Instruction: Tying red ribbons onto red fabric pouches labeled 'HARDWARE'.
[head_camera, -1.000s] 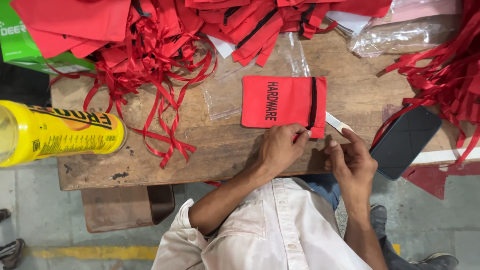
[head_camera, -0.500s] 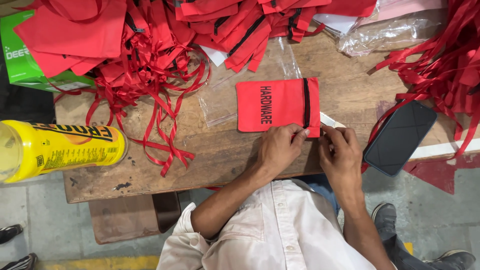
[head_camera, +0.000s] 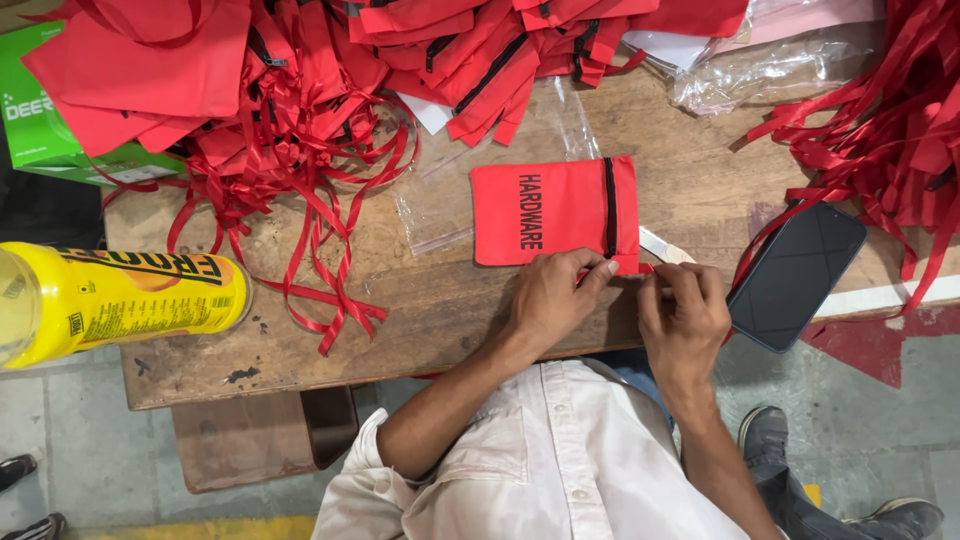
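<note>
A flat red pouch (head_camera: 555, 212) with a black zip and black lettering lies on the wooden bench (head_camera: 430, 310). My left hand (head_camera: 550, 300) presses and pinches its near edge, fingertips at the near end of the zip. My right hand (head_camera: 685, 312) is right beside it. Its fingers are closed on the same corner, where a small red tab (head_camera: 645, 268) shows between the two hands. What the right fingertips pinch is partly hidden.
A black phone (head_camera: 795, 275) lies right of my hands. A yellow bottle (head_camera: 130, 295) lies on its side at the left, near a green box (head_camera: 45, 120). Piles of red pouches (head_camera: 480, 50), loose red ribbons (head_camera: 300, 200) and clear plastic bags (head_camera: 770, 70) cover the far side.
My right hand has closed in on the left at the pouch's near corner. The pouch has stayed in place on the bench.
</note>
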